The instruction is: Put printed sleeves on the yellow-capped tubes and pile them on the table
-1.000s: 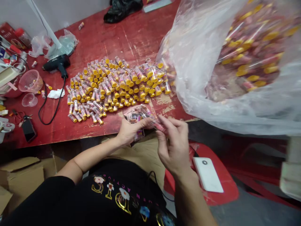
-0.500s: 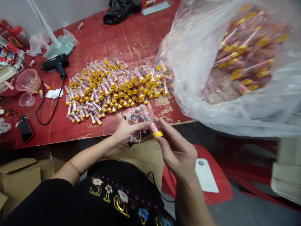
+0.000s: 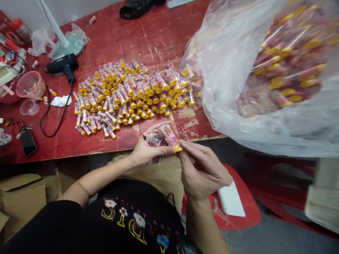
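My left hand (image 3: 147, 150) is closed around a small stack of printed plastic sleeves (image 3: 156, 139), its thumb lying near the lower end of a small clear tube. That tube (image 3: 170, 136) has a yellow cap and a printed sleeve around its body, and it tilts with the cap toward me. With thumb and fingertips, my right hand (image 3: 203, 167) pinches the tube at its capped end. Just beyond both hands, a large heap of similar yellow-capped tubes (image 3: 132, 95) lies on the red table (image 3: 127, 38).
At right, a big translucent plastic bag (image 3: 219, 67) holds many more tubes. A black heat gun (image 3: 63, 66) with a cord lies at left, near a pink basket (image 3: 30, 84) and a phone (image 3: 28, 143). A red stool (image 3: 243, 201) stands below the table's edge.
The printed sleeve has gone further down the tube, now reaching near the yellow cap. My right hand's fingers have closed in at the capped end. The view has shifted slightly.
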Demonstrator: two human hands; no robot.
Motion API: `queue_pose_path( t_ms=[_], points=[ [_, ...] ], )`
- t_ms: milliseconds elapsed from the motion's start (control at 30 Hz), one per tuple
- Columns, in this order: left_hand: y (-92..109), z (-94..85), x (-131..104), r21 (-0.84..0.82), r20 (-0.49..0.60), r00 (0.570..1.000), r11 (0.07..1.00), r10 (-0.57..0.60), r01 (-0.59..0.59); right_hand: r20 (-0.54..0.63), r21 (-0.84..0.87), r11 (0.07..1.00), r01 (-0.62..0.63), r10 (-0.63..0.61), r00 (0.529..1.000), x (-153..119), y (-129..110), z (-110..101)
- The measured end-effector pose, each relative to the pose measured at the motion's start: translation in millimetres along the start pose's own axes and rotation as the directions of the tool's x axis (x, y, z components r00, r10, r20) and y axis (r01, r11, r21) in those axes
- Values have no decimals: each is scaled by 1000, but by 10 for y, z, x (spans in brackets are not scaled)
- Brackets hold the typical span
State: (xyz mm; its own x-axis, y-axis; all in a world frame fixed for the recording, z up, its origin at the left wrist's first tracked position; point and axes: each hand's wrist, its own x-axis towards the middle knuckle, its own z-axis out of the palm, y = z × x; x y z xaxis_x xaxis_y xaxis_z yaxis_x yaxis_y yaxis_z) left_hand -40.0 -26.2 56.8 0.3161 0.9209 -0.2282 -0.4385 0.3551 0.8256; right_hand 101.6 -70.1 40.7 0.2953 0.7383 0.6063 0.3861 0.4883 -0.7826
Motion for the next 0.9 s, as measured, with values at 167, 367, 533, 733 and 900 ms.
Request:
queue_pose_path(
  t_ms=[167,367,533,733,900],
  points=[
    [-21,-53,1,-34,-28,999,999,-27,26,34,-37,999,34,-32,999,-5,38,73],
    [10,-253,107,-139,-253,967,988,32,-69,69,56,998,-37,33,997,279,322,506],
    [62,-495,79,-281,-428,903,956,-41,-89,35,61,994,86,-89,995,879,680,1389],
    [19,-703,-77,-206,-527,848,976,-56,-64,172,-192,972,132,-99,980,1371,1165,1095],
    [-89,-774,-138,-200,-497,860,980,-113,13,-10,-557,830,-5,-1,1000,1847,1748,-349]
  ],
)
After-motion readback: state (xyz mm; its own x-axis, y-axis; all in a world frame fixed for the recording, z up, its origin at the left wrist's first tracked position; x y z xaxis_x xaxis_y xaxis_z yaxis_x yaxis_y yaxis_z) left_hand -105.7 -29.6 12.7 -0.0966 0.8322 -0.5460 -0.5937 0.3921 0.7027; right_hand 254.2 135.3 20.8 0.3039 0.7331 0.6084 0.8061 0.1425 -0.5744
